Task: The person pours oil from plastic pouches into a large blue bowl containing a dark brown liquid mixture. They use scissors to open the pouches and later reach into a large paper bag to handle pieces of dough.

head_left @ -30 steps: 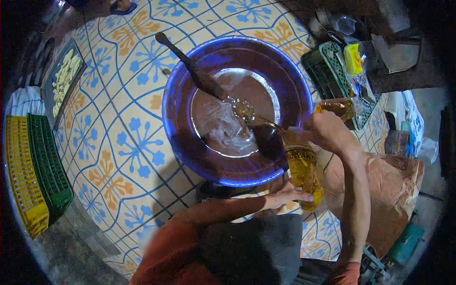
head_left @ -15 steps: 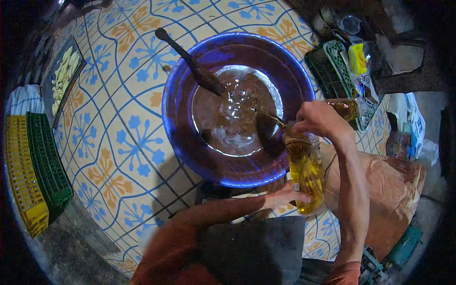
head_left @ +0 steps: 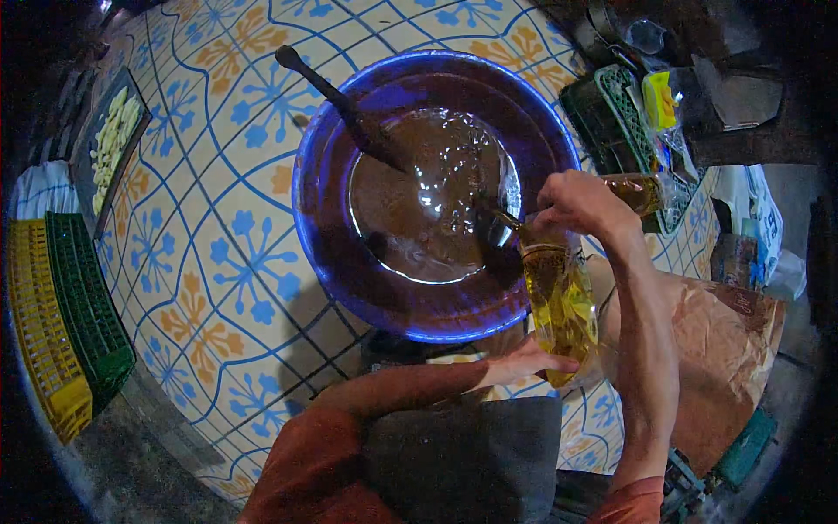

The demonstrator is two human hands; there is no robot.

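A wide blue-purple basin (head_left: 312, 253) holds dark brown liquid (head_left: 410, 210). Against its far left rim leans a dark long-handled paddle (head_left: 336, 98), its lower end in the liquid. Over the near right rim, a clear bottle of yellow oil (head_left: 559, 293) is tilted with its neck toward the basin. My left hand (head_left: 528, 361) supports the bottle's base, thumb across it. My right hand (head_left: 580, 205) is closed at the bottle's upper end; its fingers partly hide the neck. Behind that hand shows another bottle with amber liquid (head_left: 635, 192); I cannot tell whether they touch.
All this is on a patterned tile surface (head_left: 196, 253). At far left are a tray of pale pieces (head_left: 113, 144) and yellow and green crates (head_left: 83, 297). A green basket (head_left: 615, 113) with a yellow packet (head_left: 660, 103) is at back right, brown paper (head_left: 716, 349) at near right.
The oil bottle's base has dropped slightly and its oil level looks lower toward the neck. Both hands keep their hold. The whole view has shifted a little.
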